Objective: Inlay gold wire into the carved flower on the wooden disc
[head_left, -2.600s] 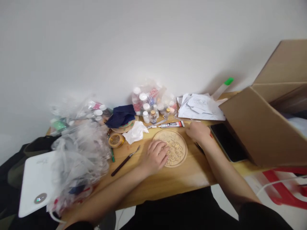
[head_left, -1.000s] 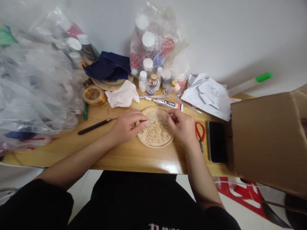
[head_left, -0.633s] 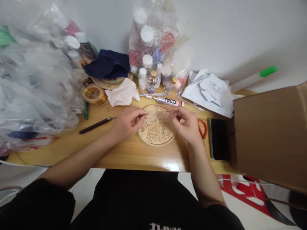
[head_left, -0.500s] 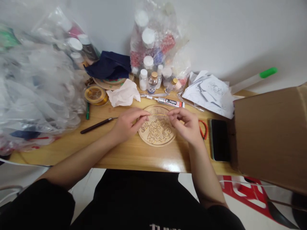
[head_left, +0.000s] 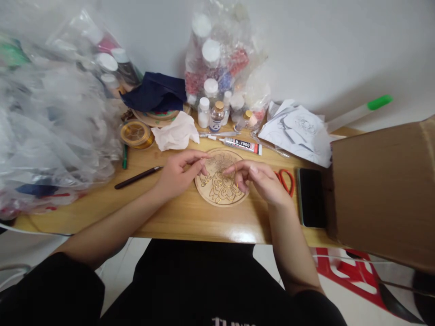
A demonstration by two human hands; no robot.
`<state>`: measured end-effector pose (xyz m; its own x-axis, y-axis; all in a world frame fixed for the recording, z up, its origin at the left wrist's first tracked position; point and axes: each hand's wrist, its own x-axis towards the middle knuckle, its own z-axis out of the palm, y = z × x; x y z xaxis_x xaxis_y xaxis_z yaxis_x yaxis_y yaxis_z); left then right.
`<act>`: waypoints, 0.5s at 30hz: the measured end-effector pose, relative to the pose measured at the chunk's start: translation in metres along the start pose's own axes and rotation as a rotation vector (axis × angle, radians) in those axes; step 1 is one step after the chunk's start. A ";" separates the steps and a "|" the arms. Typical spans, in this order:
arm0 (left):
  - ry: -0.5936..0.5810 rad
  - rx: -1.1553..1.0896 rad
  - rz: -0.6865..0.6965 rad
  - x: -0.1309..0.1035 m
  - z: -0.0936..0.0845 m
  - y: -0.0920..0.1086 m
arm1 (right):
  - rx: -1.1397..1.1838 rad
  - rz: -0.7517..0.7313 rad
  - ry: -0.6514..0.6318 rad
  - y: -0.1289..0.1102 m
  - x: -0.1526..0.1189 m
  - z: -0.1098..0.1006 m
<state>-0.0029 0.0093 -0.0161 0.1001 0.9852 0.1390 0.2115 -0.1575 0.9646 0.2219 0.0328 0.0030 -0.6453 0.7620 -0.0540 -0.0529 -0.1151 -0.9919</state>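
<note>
Below me lies a round wooden board (head_left: 220,203) with a flower outline, partly lined in gold wire; its upper part shows thinner drawn lines. My left hand (head_left: 183,175) hovers over the board's left edge, thumb and forefinger closed together. Whatever is between those fingertips is too small to make out. At the board's right side, my right hand (head_left: 260,179) has its fingers bent around a thin gold wire (head_left: 237,170), which curves near the fingertips. Beyond the board rests a tube of B-7000 glue (head_left: 242,145).
A spool of gold wire (head_left: 136,134), crumpled tissue (head_left: 176,131) and a dark-handled tool (head_left: 136,178) lie leftward. Red-handled scissors (head_left: 287,182), a phone (head_left: 311,198) and a cardboard box (head_left: 382,190) stand right. Small bottles (head_left: 216,117) and bagged jars line the back.
The gold wire was stretched straight between both hands; now it curves at my right hand. My right hand has turned and dropped slightly, uncovering more of the scissors.
</note>
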 end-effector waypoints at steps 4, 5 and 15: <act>-0.023 0.099 0.046 -0.003 0.000 0.001 | -0.036 0.076 0.020 -0.002 0.001 0.002; -0.032 0.090 0.055 -0.003 0.000 0.001 | -0.051 0.074 0.042 -0.003 0.001 0.002; -0.098 -0.047 -0.086 0.003 0.000 0.001 | 0.216 0.108 0.081 -0.007 -0.001 -0.002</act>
<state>-0.0025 0.0118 -0.0148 0.1787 0.9833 0.0348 0.1778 -0.0671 0.9818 0.2241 0.0343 0.0102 -0.5935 0.7854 -0.1761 -0.1539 -0.3255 -0.9329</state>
